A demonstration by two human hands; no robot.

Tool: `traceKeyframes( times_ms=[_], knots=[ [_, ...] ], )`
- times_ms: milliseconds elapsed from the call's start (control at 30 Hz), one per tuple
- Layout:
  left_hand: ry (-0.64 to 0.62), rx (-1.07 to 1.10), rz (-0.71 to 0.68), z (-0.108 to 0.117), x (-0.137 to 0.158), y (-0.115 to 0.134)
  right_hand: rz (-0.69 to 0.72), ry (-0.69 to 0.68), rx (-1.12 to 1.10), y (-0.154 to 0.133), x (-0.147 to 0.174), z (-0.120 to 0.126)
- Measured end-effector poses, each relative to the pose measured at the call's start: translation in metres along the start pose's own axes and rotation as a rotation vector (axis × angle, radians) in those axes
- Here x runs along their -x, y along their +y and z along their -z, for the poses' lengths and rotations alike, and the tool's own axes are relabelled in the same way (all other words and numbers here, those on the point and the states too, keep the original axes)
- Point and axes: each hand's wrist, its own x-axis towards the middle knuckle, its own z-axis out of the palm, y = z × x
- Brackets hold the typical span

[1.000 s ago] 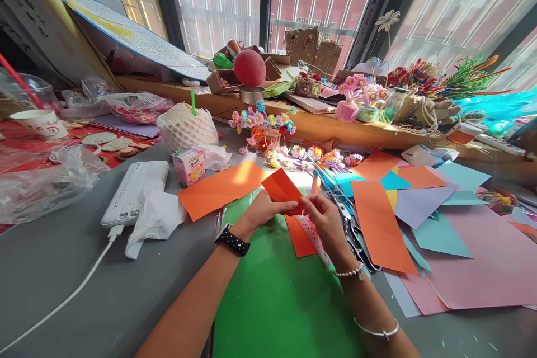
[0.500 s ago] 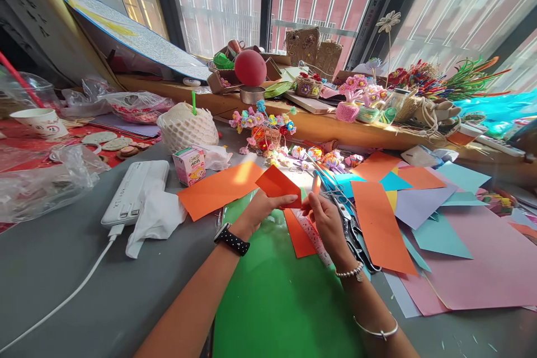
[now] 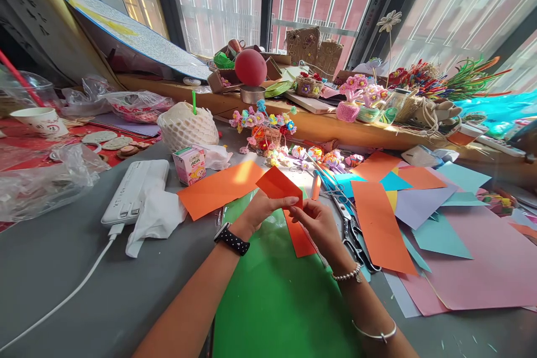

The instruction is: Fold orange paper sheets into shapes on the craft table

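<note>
A small piece of orange paper (image 3: 279, 183) is raised over the green mat (image 3: 277, 291). My left hand (image 3: 263, 210) pinches it from the left, the thumb lying along its lower edge. At its lower right corner, my right hand (image 3: 319, 225) grips the paper between thumb and fingers. Beneath the hands, an orange strip (image 3: 300, 236) lies on the mat. Just right of my right hand are black-handled scissors (image 3: 356, 235), partly covered by a large orange sheet (image 3: 382, 226). Another orange sheet (image 3: 222, 187) rests left of the hands.
Coloured paper sheets (image 3: 486, 257) overlap on the right. A white power bank (image 3: 136, 190) with a cable, crumpled tissue (image 3: 157, 218), a small pink carton (image 3: 188, 166) and a coconut (image 3: 187, 128) with a green straw stand left. A basket of paper flowers (image 3: 266, 134) sits behind.
My right hand has moved left and slightly down onto the corner of the orange paper and now grips it. My left hand has stayed almost in place.
</note>
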Motion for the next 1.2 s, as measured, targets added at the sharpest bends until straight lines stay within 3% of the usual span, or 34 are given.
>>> traceKeyframes(
  times_ms=[167, 467, 667, 900, 1200],
  knots=[
    [0.085, -0.030, 0.018, 0.0030, -0.0016, -0.0020, -0.011, -0.052, -0.103, 0.0009, 0.0004, 0.0005],
    [0.099, -0.046, -0.030, 0.0038, -0.0026, -0.0021, -0.086, -0.123, -0.171, -0.0002, -0.0004, 0.0049],
    [0.169, -0.057, 0.010, 0.0026, -0.0046, -0.0020, -0.142, -0.070, -0.235, 0.0017, -0.0012, 0.0047],
    [0.098, -0.128, 0.029, 0.0006, -0.0027, 0.0005, -0.139, -0.044, -0.213, 0.0047, -0.0016, 0.0049],
    [0.159, -0.060, -0.008, 0.0018, -0.0023, -0.0016, -0.188, -0.025, -0.204, 0.0018, -0.0022, 0.0061]
  ],
)
